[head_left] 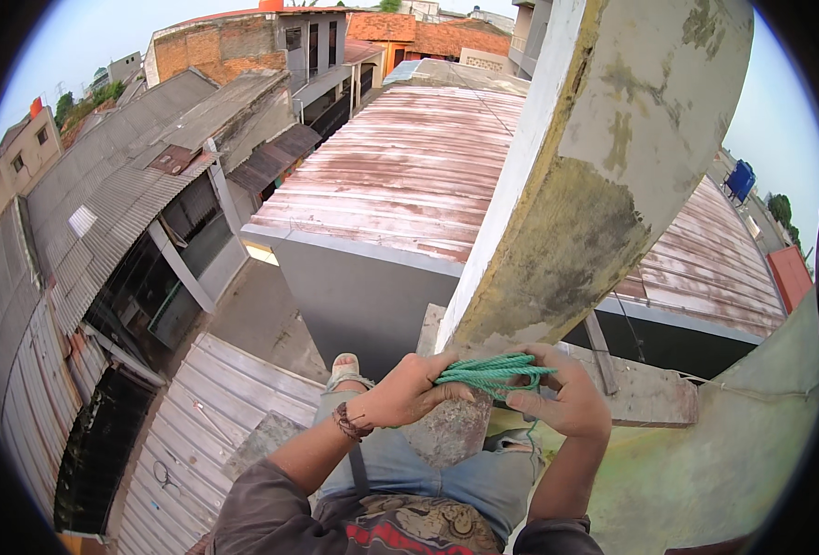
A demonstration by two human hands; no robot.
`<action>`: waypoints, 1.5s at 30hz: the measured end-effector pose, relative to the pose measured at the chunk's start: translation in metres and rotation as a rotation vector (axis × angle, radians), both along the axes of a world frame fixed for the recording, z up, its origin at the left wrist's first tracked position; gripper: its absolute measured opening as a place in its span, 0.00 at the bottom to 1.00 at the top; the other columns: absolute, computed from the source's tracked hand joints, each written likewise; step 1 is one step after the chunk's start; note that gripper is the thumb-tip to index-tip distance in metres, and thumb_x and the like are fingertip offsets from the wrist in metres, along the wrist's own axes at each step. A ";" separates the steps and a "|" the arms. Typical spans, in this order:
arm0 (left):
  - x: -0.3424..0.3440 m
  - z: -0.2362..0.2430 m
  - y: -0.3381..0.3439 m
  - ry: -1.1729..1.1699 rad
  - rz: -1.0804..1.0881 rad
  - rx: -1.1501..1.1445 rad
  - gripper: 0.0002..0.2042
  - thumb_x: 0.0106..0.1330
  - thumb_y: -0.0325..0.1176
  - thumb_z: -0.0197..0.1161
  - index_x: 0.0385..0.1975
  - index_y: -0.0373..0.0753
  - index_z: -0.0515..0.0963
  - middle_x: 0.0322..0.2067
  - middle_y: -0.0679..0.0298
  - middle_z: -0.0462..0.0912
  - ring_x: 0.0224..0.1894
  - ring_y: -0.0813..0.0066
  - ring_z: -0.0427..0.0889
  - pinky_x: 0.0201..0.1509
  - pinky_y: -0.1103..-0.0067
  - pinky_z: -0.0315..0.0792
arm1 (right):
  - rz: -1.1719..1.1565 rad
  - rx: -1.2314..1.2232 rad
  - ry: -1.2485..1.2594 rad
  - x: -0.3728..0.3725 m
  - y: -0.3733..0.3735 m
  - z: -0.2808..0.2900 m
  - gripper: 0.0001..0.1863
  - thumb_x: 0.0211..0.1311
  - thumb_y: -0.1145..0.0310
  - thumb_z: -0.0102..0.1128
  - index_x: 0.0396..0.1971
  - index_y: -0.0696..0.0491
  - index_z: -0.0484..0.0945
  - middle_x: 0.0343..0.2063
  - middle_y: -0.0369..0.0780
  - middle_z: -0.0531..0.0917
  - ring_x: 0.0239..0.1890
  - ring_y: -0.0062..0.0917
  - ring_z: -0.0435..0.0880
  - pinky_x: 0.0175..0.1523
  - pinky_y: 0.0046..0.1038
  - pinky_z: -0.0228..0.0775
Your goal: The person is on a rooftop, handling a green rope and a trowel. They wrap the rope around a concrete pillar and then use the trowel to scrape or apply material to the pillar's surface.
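Observation:
A bundle of thin green rope (485, 372), folded into several loops, stretches between my two hands above my lap. My left hand (408, 392) grips its left end, thumb below and fingers above. At the other end, the curled fingers and thumb of my right hand (571, 400) close round the rope's loops. One strand drops from beside the right thumb toward my knee. A dark bracelet (349, 422) circles my left wrist.
I sit high on a narrow concrete ledge (446, 430), beside a stained concrete slab (558, 231) that rises ahead. Down to the left lies a corrugated metal roof (197, 444) with wire-like scraps. A rusty red-white roof (400, 166) spreads beyond; a mossy wall (706, 462) slopes at right.

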State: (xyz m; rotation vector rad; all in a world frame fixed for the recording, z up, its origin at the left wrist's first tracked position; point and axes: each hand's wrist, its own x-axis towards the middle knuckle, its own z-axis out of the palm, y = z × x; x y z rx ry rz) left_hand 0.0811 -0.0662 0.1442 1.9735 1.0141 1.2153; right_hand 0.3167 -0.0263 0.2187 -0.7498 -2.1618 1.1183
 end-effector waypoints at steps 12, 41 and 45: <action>0.057 0.009 0.006 -0.413 -0.013 -0.308 0.18 0.73 0.41 0.56 0.54 0.35 0.75 0.36 0.61 0.81 0.38 0.75 0.75 0.45 0.75 0.71 | -0.365 -0.151 0.958 -0.068 -0.008 -0.036 0.15 0.74 0.65 0.48 0.51 0.60 0.67 0.48 0.42 0.75 0.42 0.19 0.77 0.46 0.20 0.72; 0.015 0.030 0.024 -1.035 0.169 -0.252 0.17 0.74 0.47 0.51 0.32 0.39 0.69 0.28 0.56 0.81 0.41 0.61 0.82 0.50 0.67 0.74 | -0.069 -0.333 0.153 -0.084 -0.001 -0.056 0.21 0.62 0.60 0.65 0.44 0.61 0.73 0.29 0.39 0.78 0.28 0.21 0.74 0.35 0.29 0.69; -0.003 0.029 0.022 -0.948 0.196 -0.275 0.14 0.73 0.43 0.55 0.37 0.36 0.75 0.38 0.53 0.84 0.42 0.65 0.82 0.51 0.67 0.75 | -0.090 -0.229 -0.023 -0.075 0.002 -0.039 0.17 0.63 0.60 0.63 0.32 0.61 0.75 0.21 0.38 0.75 0.25 0.18 0.68 0.32 0.28 0.65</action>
